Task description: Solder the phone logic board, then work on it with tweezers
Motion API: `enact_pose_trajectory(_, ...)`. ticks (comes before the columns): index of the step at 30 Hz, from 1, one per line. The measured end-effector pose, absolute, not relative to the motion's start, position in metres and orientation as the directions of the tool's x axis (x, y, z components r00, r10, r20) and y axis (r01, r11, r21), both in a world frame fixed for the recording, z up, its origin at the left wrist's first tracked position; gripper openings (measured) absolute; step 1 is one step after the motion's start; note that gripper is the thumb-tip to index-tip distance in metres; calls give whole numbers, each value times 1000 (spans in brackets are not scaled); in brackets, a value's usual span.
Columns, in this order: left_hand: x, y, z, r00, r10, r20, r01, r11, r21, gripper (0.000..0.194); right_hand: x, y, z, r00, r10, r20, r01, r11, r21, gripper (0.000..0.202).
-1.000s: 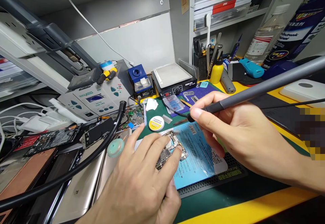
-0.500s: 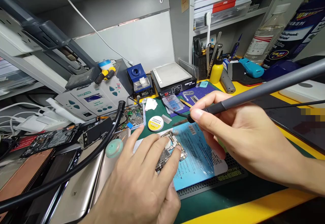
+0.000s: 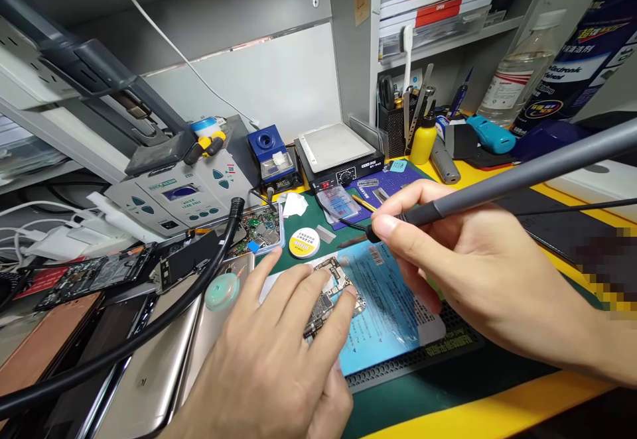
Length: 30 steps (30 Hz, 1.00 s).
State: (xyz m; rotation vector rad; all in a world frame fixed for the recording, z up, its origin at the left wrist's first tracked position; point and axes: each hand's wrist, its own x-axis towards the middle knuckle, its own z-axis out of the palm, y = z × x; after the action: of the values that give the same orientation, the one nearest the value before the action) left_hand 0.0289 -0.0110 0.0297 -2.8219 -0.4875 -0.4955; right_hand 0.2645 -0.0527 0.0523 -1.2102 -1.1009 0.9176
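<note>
A phone circuit board (image 3: pixel 339 272) lies on a blue printed packet (image 3: pixel 388 306). My left hand (image 3: pixel 279 339) covers part of it from the near left, with spread fingers pressing on the board and steadying it. My right hand (image 3: pixel 458 260) is raised above the packet's right side. Its thumb and forefinger pinch the black end of a long dark grey rod-shaped tool (image 3: pixel 497 180), which slants up past the right edge. The tool's exact kind and far end cannot be made out. A thin black cable runs near the pinched end.
A black hose (image 3: pixel 199 286) curves past several phones (image 3: pixel 149 359) at left. Behind stand a hot-air station (image 3: pixel 194 193), a blue soldering stand (image 3: pixel 269 150) and a heating plate (image 3: pixel 333 147). A round tin (image 3: pixel 304 243) sits near the board. Bottles (image 3: pixel 517 74) stand at right.
Both hands keep nearly the same pose, the left on the board and the right on the grey tool. The view shifts very slightly.
</note>
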Motion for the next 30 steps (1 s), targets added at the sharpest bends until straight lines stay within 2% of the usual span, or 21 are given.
enact_pose_trajectory(7, 27, -13, 27, 875, 305, 376, 380, -914, -144, 45, 265, -52, 52, 230, 951, 205, 76, 193, -978, 18)
enact_pose_trajectory(14, 33, -12, 27, 871, 299, 390, 374, -918, -131, 42, 269, -50, 54, 241, 958, 154, 78, 139, -987, 21)
enact_pose_trajectory(18, 30, -11, 23, 861, 286, 421, 370, -919, -133, 41, 274, -45, 51, 246, 963, 110, -9, 115, -993, 28)
enact_pose_trajectory(21, 28, -12, 23, 843, 251, 476, 353, -925, -138, 37, 277, -41, 49, 231, 973, 24, -128, 55, -990, 34)
enact_pose_trajectory(25, 26, -15, 19, 796, 330, 507, 439, -892, -107, 35, 278, -37, 49, 188, 974, -126, -288, -68, -955, 27)
enact_pose_trajectory(28, 25, -15, 12, 735, 351, 580, 494, -863, -104, 30, 278, -36, 48, 140, 978, -156, -288, -110, -951, 30)
enact_pose_trajectory(30, 26, -15, 9, 719, 389, 576, 529, -844, -90, 28, 279, -37, 47, 147, 980, -135, -233, -98, -967, 30)
